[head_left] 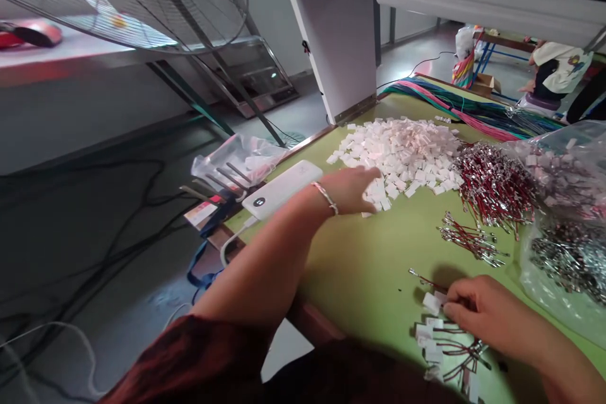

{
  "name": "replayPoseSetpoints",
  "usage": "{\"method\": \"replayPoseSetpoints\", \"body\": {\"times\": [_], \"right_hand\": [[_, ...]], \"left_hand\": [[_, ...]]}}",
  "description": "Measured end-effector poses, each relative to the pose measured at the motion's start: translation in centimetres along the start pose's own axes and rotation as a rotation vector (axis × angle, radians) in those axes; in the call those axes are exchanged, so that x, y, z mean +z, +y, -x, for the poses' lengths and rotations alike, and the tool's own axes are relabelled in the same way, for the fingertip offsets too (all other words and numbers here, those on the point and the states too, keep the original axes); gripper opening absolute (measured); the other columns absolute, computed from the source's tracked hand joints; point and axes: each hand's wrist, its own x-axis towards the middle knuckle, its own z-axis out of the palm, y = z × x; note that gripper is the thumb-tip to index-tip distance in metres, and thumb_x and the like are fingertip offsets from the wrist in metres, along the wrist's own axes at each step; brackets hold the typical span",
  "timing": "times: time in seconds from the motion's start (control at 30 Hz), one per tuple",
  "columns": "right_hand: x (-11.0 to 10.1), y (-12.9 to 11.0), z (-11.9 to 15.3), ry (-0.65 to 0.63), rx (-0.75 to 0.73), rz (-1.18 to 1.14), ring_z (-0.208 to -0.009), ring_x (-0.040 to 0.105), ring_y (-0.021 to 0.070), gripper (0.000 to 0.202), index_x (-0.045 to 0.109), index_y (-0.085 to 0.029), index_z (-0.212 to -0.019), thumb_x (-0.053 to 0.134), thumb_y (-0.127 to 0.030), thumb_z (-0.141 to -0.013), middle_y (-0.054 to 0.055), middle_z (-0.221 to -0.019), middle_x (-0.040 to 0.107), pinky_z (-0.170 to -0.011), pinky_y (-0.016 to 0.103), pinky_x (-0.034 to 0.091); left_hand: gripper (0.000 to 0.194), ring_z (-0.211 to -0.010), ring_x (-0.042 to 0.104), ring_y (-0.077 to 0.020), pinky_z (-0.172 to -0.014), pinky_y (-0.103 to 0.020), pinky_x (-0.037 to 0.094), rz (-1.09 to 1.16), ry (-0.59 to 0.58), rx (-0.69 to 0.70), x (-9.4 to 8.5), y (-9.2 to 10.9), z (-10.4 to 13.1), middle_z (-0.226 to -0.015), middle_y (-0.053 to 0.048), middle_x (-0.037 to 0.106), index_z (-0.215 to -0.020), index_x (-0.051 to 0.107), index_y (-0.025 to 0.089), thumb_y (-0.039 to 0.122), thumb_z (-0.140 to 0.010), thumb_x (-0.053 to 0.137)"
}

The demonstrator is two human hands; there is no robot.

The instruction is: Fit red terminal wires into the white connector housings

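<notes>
My left hand [351,188] reaches out across the green table [369,265] into the near edge of a big heap of small white plastic connectors [402,154]; whether it grips one I cannot tell. My right hand [478,310] rests close to me, fingers pinched on a white connector with a red wire [433,300]. Just below it lies a small cluster of finished connectors with red wires [447,350]. A loose bunch of red wires with metal terminals [471,240] lies between the two hands.
A larger pile of red terminal wires [492,183] and clear bags of parts [568,252] sit at the right. Coloured cable bundles [473,110] lie at the back. A white power bank [283,188] is at the table's left edge. A fan [142,0] and another person [558,72] are beyond.
</notes>
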Motion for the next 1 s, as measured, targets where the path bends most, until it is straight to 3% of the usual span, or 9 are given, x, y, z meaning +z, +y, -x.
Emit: {"method": "replayPoseSetpoints", "body": {"times": [0.1,0.23,0.3,0.43,0.6,0.7,0.8,0.87,1.0], "right_hand": [[-0.9,0.6,-0.1,0.053,-0.043,0.070,-0.050,0.045,0.0102,0.027,0.062,-0.021,-0.065,0.047,-0.033,-0.085,-0.003,-0.054,0.053,-0.048,0.024,0.030],[-2.5,3.3,-1.6,0.512,-0.022,0.238,-0.062,0.056,0.0152,0.018,0.065,-0.022,-0.086,0.052,-0.034,-0.082,0.001,-0.072,0.063,-0.058,0.028,0.041],[-2.8,4.8,-2.7,0.632,-0.039,0.382,-0.067,0.058,0.0173,0.018,0.064,-0.021,-0.092,0.053,-0.030,-0.082,0.003,-0.081,0.064,-0.063,0.031,0.043],[-2.4,6.9,-4.1,0.709,-0.125,0.547,-0.071,0.058,0.0192,0.020,0.065,-0.020,-0.087,0.046,-0.028,-0.088,0.006,-0.086,0.062,-0.064,0.032,0.043],[-2.3,7.1,-4.1,0.839,-0.244,0.544,-0.068,0.058,0.0166,0.021,0.067,-0.021,-0.085,0.048,-0.031,-0.089,0.003,-0.083,0.062,-0.063,0.031,0.044],[-2.6,6.5,-3.7,0.987,-0.343,0.461,-0.072,0.059,0.0157,0.019,0.067,-0.021,-0.086,0.052,-0.033,-0.088,0.004,-0.085,0.062,-0.067,0.029,0.046],[-2.6,5.8,-3.4,1.048,-0.404,0.416,-0.075,0.060,0.0160,0.016,0.064,-0.019,-0.086,0.052,-0.031,-0.088,0.004,-0.084,0.064,-0.071,0.029,0.047],[-2.3,5.5,-3.3,1.023,-0.395,0.427,-0.071,0.061,0.0156,0.015,0.062,-0.019,-0.086,0.051,-0.029,-0.088,0.004,-0.080,0.066,-0.068,0.028,0.046],[-1.3,5.1,-3.3,0.918,-0.313,0.448,-0.064,0.062,0.0164,0.017,0.061,-0.020,-0.088,0.047,-0.028,-0.087,0.004,-0.079,0.069,-0.061,0.028,0.045]], "left_hand": [[0.075,-0.098,0.058,-0.0299,-0.080,-0.036,0.047,-0.141,-0.093,-0.143,-0.1,-2.0,-0.3,-0.116,-0.017,0.054,-0.126,0.043,0.013,0.046,-0.065,0.071],[0.075,-0.094,0.059,-0.0270,-0.077,-0.033,0.048,-0.140,-0.164,-0.121,0.9,-0.9,-1.0,-0.117,-0.015,0.051,-0.126,0.041,0.016,0.044,-0.064,0.072],[0.072,-0.093,0.060,-0.0252,-0.076,-0.032,0.048,-0.102,-0.149,-0.113,1.3,0.1,-1.4,-0.116,-0.014,0.051,-0.125,0.041,0.017,0.043,-0.065,0.072],[0.073,-0.093,0.060,-0.0247,-0.076,-0.031,0.048,0.019,-0.048,-0.035,2.5,2.0,-2.2,-0.115,-0.013,0.051,-0.127,0.040,0.017,0.043,-0.067,0.072],[0.077,-0.093,0.059,-0.0255,-0.076,-0.033,0.048,0.147,0.095,0.024,4.1,3.2,-3.2,-0.117,-0.013,0.051,-0.131,0.040,0.017,0.047,-0.069,0.072],[0.060,-0.089,0.059,-0.0226,-0.076,-0.033,0.047,0.189,0.211,0.060,4.1,3.1,-3.1,-0.117,-0.012,0.052,-0.127,0.049,0.018,0.047,-0.076,0.066],[0.035,-0.086,0.059,-0.0192,-0.073,-0.031,0.046,0.198,0.312,0.081,3.8,3.4,-2.6,-0.108,-0.007,0.056,-0.106,0.063,0.020,0.046,-0.083,0.058],[0.032,-0.084,0.058,-0.0189,-0.068,-0.029,0.045,0.165,0.264,0.121,4.0,4.0,-2.4,-0.102,-0.006,0.058,-0.097,0.066,0.020,0.046,-0.082,0.060],[0.032,-0.091,0.056,-0.0205,-0.070,-0.029,0.044,0.036,0.150,0.278,5.3,5.1,-2.8,-0.100,-0.006,0.058,-0.109,0.061,0.020,0.033,-0.080,0.066]]}}
